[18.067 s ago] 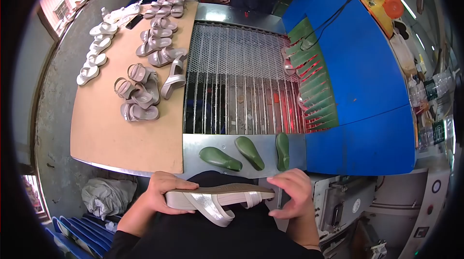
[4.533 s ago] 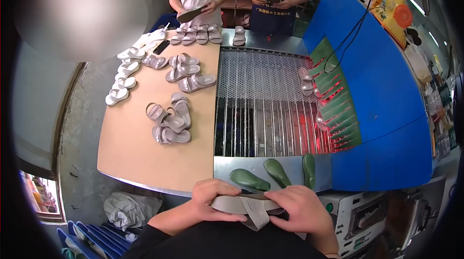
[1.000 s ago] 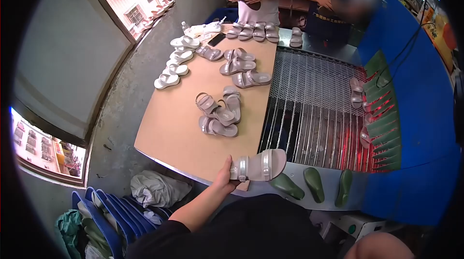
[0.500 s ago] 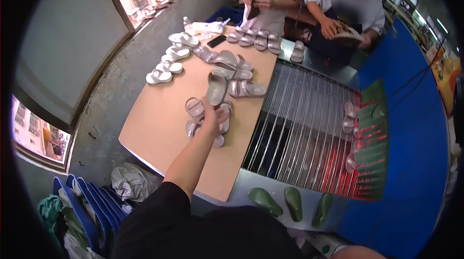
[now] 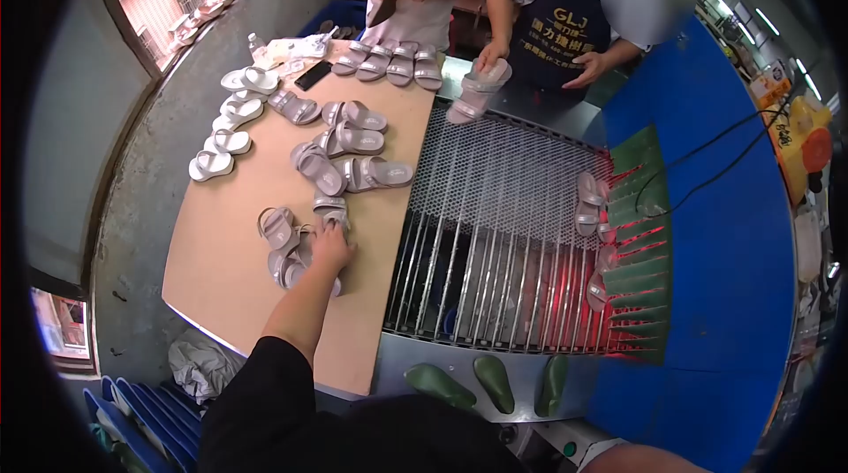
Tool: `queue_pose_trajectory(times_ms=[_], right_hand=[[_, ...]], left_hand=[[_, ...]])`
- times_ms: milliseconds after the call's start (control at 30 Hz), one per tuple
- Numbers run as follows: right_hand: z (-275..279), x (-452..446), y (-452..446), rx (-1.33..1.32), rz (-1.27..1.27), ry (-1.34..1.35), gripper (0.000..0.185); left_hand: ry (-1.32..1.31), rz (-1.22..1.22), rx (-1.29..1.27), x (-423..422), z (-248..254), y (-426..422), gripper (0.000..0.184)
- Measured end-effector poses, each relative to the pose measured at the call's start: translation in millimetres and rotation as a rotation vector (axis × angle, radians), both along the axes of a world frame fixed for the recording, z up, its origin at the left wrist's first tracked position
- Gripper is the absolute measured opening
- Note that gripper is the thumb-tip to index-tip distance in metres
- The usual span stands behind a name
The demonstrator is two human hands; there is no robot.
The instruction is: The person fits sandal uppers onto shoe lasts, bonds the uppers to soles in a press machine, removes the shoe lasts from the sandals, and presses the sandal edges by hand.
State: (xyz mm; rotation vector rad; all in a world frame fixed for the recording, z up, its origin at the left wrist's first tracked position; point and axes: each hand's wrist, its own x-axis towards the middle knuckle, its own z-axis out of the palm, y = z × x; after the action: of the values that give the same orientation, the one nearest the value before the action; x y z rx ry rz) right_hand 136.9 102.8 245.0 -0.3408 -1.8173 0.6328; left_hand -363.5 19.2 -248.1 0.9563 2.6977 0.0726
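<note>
My left hand point(image 5: 331, 248) reaches over the tan tabletop point(image 5: 221, 252), its fingers curled round a pinkish-grey strapped sandal point(image 5: 329, 203). Close beside it on the left lie more sandals of the same kind, one with a raised heel strap point(image 5: 277, 227); my hand and wrist partly cover this group. Just beyond my fingers another sandal point(image 5: 318, 168) rests at a slant, next to several matching ones point(image 5: 375, 173). Of my right arm only the forearm point(image 5: 640, 458) shows at the bottom edge; the hand is out of sight.
White sandals point(image 5: 231, 142) line the left table edge, near a phone point(image 5: 314, 75). Right of the table runs a metal rod-and-mesh conveyor point(image 5: 486, 208) with sandals by a green strip curtain point(image 5: 640, 252) glowing red. Green shoe lasts point(image 5: 493, 383) lie in front. A co-worker's hand point(image 5: 493, 55) holds a sandal; another co-worker handles a dark sole point(image 5: 385, 7).
The sandal that stood tilted above my left hand now lies on the table, and my hand is on another one. A co-worker has lowered a sandal towards the conveyor. The view has shifted.
</note>
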Motion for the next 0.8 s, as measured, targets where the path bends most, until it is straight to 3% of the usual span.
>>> queue_pose_trajectory(times_ms=[167, 300, 400, 500, 600, 700, 733, 800], right_hand=[[-6.8, -14.4, 8.5, -0.015, 0.015, -0.006, 0.066], [-3.3, -17.1, 10.5, 0.002, 0.047, -0.007, 0.073], [0.0, -15.3, 9.5, 0.018, 0.084, 0.027, 0.078], [10.6, -10.6, 5.7, 0.060, 0.136, 0.057, 0.082], [20.6, -1.1, -1.5, 0.100, 0.219, 0.142, 0.087], [38.8, 8.2, -7.9, 0.154, 0.308, 0.203, 0.092], [43.8, 10.6, -10.9, 0.172, 0.344, 0.228, 0.094], [51.1, 17.1, -18.0, 0.184, 0.411, 0.286, 0.097]], left_hand=[[-0.139, 0.171, -0.044, -20.7, -0.1, 13.6, 0.068], [0.033, 0.198, 0.143, -13.3, -19.4, 2.7, 0.061], [0.093, 0.200, 0.408, 8.0, 13.3, -15.0, 0.060], [-0.064, 0.178, 0.419, 29.0, 57.5, -27.5, 0.067], [-0.096, 0.210, 0.789, 60.9, 80.1, -44.6, 0.064], [-0.071, 0.192, 0.914, 112.4, 93.1, -65.7, 0.066], [-0.234, 0.158, 1.117, 139.9, 127.3, -70.6, 0.073], [-0.168, 0.056, 0.952, 176.4, 116.0, -99.8, 0.082]])
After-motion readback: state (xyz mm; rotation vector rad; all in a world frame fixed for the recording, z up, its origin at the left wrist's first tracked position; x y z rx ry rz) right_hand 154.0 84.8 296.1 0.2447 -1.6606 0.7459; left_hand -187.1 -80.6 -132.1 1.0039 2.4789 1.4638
